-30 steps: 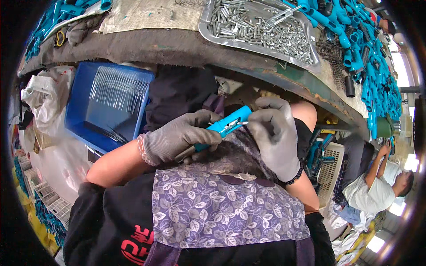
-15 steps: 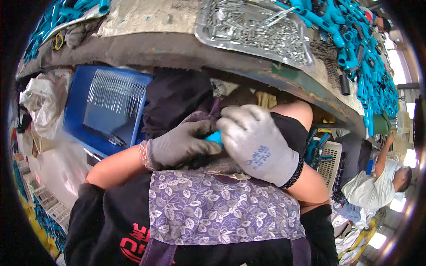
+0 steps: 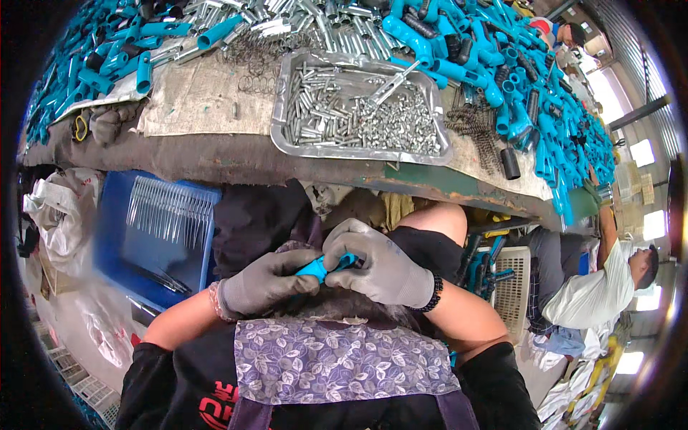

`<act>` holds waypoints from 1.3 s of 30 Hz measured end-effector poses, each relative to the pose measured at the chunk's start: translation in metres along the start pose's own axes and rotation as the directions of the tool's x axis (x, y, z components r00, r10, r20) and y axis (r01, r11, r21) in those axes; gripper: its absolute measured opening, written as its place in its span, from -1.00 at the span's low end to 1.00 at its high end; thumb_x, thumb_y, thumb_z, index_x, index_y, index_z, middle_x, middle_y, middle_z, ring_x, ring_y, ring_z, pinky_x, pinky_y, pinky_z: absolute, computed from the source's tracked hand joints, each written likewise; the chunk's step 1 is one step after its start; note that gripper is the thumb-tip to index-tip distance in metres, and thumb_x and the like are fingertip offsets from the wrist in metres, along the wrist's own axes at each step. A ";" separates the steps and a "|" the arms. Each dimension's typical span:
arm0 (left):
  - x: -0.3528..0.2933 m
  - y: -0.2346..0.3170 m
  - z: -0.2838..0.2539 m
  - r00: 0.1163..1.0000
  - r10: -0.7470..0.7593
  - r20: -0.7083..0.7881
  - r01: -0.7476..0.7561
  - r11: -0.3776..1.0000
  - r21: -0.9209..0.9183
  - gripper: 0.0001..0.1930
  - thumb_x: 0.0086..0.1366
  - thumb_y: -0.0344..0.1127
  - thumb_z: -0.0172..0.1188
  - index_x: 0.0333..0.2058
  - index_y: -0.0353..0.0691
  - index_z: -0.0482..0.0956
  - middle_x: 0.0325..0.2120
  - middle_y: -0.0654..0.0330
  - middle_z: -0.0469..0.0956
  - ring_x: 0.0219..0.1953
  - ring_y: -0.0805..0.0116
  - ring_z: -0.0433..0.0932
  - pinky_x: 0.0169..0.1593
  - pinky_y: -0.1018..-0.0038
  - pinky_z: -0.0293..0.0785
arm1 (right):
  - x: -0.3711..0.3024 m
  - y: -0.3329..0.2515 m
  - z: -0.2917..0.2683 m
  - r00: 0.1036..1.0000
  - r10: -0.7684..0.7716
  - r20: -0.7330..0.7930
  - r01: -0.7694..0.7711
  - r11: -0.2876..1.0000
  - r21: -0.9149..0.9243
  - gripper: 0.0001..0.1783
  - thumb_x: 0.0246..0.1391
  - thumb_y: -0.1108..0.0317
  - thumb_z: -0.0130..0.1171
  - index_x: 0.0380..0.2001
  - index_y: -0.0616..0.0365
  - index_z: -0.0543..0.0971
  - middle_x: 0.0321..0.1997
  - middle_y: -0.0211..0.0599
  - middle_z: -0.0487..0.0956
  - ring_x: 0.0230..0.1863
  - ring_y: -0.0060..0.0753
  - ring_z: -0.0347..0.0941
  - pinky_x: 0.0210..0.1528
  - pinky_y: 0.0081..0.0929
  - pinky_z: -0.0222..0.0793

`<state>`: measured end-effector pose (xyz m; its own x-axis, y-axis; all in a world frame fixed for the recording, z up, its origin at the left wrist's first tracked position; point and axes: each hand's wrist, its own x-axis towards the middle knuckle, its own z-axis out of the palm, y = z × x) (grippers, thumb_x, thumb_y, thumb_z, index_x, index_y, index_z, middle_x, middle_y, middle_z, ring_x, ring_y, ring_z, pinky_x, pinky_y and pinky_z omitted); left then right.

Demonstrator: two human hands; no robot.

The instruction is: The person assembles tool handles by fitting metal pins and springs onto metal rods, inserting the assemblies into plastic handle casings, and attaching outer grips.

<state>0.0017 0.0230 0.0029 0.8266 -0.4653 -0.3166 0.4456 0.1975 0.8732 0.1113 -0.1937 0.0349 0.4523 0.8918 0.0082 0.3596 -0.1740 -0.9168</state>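
Bold red lettering (image 3: 217, 407) marks front of worker's black top (image 3: 172, 380), on wearer's left side, just beside leaf-patterned apron bib (image 3: 344, 358). Print stacks in two levels: smaller, blocky characters above, larger rounded motif beneath, both set at slight tilt. Purple apron strap (image 3: 249, 417) borders print, which runs down near frame's lower edge. Only part shows; no complete word legible.

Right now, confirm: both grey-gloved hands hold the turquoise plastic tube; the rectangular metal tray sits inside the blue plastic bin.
Not in the bin: the head view shows the tray on the cloth-covered workbench. Left hand and right hand hold the tube.
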 end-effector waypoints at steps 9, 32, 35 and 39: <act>0.006 0.006 0.001 0.998 -0.032 -0.057 0.034 0.999 0.042 -0.57 0.33 -0.26 0.21 0.11 -0.34 0.46 -0.16 0.32 0.51 -0.14 0.56 0.40 0.00 0.53 0.36 | 0.012 0.003 -0.015 0.993 0.076 0.090 -0.078 0.997 0.024 -0.72 -0.09 0.37 0.45 -0.32 0.14 0.55 -0.16 -0.28 0.50 -0.10 -0.32 0.45 -0.02 -0.40 0.37; 0.011 0.048 0.003 0.950 0.298 -0.095 -0.296 0.954 0.039 -0.19 0.39 -0.15 0.15 0.44 -0.19 -0.12 -0.22 0.24 0.42 -0.38 0.56 0.38 -0.32 0.57 0.41 | 0.054 -0.020 -0.144 0.952 0.044 -0.302 -0.246 0.696 -0.674 -0.84 0.09 0.35 0.21 -0.26 0.13 0.64 -0.28 -0.06 0.61 -0.17 0.00 0.54 -0.09 -0.15 0.41; 0.011 0.075 0.012 0.974 0.146 -0.175 -0.158 0.986 -0.055 -0.33 0.39 -0.20 0.10 0.36 -0.28 0.07 -0.35 0.30 0.41 -0.44 0.60 0.38 -0.35 0.60 0.39 | 0.047 -0.016 -0.145 0.943 -0.081 -0.323 -0.161 0.739 -0.654 -0.85 0.09 0.37 0.21 -0.26 0.14 0.64 -0.26 -0.07 0.63 -0.19 0.00 0.54 -0.12 -0.16 0.42; 0.023 0.079 0.016 0.956 0.182 -0.232 -0.236 0.943 -0.235 -0.43 0.44 -0.11 -0.01 0.30 -0.29 0.21 -0.31 0.25 0.46 -0.41 0.54 0.43 -0.35 0.57 0.43 | 0.044 -0.010 -0.140 0.922 -0.161 -0.351 -0.156 0.678 -0.719 -0.85 0.10 0.39 0.21 -0.24 0.15 0.63 -0.25 -0.10 0.65 -0.23 -0.06 0.56 -0.15 -0.21 0.43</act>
<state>0.0502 0.0140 0.0707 0.9506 -0.2086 -0.2299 0.3056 0.4987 0.8111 0.2418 -0.2107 0.0999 0.6460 0.7040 0.2950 0.7599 -0.5568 -0.3354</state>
